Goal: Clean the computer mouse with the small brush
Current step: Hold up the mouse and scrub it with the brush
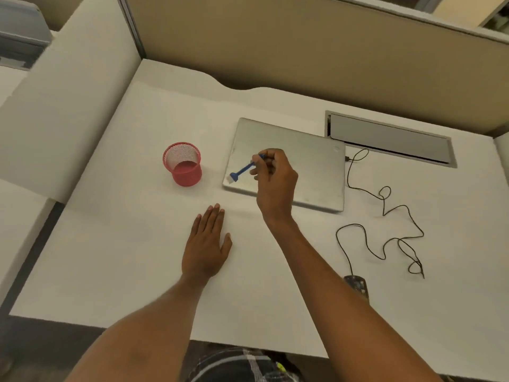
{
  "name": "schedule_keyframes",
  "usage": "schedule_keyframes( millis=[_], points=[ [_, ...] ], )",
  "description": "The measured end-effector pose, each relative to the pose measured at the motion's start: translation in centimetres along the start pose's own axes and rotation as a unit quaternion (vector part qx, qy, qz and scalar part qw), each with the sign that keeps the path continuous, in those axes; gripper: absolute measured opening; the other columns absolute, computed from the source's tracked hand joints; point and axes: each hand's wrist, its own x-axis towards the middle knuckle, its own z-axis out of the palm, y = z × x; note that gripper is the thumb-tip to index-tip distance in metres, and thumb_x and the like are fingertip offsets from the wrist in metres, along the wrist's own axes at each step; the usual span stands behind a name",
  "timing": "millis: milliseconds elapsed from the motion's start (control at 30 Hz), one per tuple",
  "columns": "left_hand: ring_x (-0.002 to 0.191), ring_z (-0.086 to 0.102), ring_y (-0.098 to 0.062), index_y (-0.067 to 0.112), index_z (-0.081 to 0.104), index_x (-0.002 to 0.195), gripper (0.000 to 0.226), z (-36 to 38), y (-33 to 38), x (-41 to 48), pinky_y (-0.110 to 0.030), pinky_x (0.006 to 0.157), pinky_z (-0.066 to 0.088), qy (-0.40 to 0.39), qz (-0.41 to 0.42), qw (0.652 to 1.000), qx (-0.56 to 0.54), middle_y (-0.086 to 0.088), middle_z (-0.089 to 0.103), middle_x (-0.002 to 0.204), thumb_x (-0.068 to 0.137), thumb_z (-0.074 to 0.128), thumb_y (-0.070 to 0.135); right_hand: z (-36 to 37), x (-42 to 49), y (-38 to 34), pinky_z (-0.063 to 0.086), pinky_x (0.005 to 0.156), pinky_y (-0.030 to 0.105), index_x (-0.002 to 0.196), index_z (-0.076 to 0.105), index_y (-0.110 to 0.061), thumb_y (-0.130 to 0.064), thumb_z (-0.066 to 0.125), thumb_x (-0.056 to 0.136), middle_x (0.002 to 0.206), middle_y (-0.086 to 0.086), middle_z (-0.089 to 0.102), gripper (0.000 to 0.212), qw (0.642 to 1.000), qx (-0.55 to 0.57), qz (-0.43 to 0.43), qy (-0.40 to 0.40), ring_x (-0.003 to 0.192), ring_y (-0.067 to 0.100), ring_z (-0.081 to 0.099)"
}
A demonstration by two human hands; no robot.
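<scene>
Brush (243, 170) in right hand (275, 183)

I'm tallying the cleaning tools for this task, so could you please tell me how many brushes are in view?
1. The small blue brush is held in the right hand, its head over the closed laptop's front-left corner. None shows in the red mesh cup.

Desk (115, 260) is looking matt white & smooth, prob. laminate; laptop (308, 172) lid is showing brushed silver metal w/ a soft sheen and faint smudges. Cup (183, 164) is reading as red wire mesh, see-through at the wall, and brush (242, 170) is looking like blue plastic w/ pale bristles. Mouse (357, 285) is showing dark glossy plastic, cable (382, 199) thin black & smooth; partition (303, 51) is looking like tan matt cloth.
</scene>
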Motion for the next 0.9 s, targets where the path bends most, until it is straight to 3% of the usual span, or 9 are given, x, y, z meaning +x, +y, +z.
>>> schedule_keyframes(
  millis=[300,467,633,767,900],
  points=[
    [0.163,0.013,-0.025,0.004,0.025,0.165,0.070,-0.1,1.1,-0.2,-0.049,0.133,0.010,0.020,0.006,1.000,0.004,-0.011,0.019,0.174,0.103,0.025,0.037,-12.0,-6.1,5.5,0.063,0.072,0.029,0.103,0.066,-0.001,-0.004,0.056,0.105,0.090,0.013,0.074,0.011,0.993,0.011,0.105,0.060,0.080,0.019,0.075],
    [0.164,0.007,-0.026,0.004,0.020,0.165,0.063,0.6,4.3,-0.6,-0.056,0.132,0.003,0.014,-0.044,0.999,0.014,-0.012,0.013,0.176,0.110,0.035,0.028,-18.8,-9.3,7.8,0.062,0.072,0.026,0.102,0.065,-0.003,-0.005,0.055,0.105,0.091,0.011,0.076,0.010,0.987,-0.010,0.132,0.085,0.078,0.021,0.075],
    [0.164,0.000,-0.021,0.007,0.014,0.167,0.074,2.2,9.9,-3.1,-0.052,0.132,-0.005,-0.015,-0.003,1.000,0.002,-0.008,0.006,0.177,0.104,0.020,0.045,-25.6,-12.0,9.8,0.060,0.073,0.017,0.105,0.064,-0.007,-0.012,0.057,0.106,0.095,0.004,0.075,0.008,0.983,-0.044,0.133,0.119,0.080,0.011,0.075],
    [0.164,-0.005,-0.018,0.010,0.008,0.168,0.078,3.8,14.7,-5.3,-0.051,0.132,-0.006,-0.038,0.017,0.999,-0.021,-0.006,0.001,0.177,0.102,0.013,0.051,-30.1,-13.9,11.3,0.062,0.079,0.022,0.106,0.064,-0.013,-0.019,0.060,0.104,0.096,-0.001,0.073,0.007,0.976,-0.073,0.143,0.150,0.086,0.011,0.075],
    [0.163,-0.009,-0.016,0.012,0.005,0.168,0.078,5.3,18.7,-6.8,-0.051,0.132,-0.007,-0.056,0.058,0.996,-0.030,-0.004,-0.003,0.177,0.103,0.013,0.053,-33.5,-15.5,12.7,0.060,0.076,0.015,0.107,0.065,-0.013,-0.021,0.061,0.103,0.097,0.000,0.074,0.009,0.968,-0.074,0.156,0.181,0.084,0.002,0.074]
  ],
)
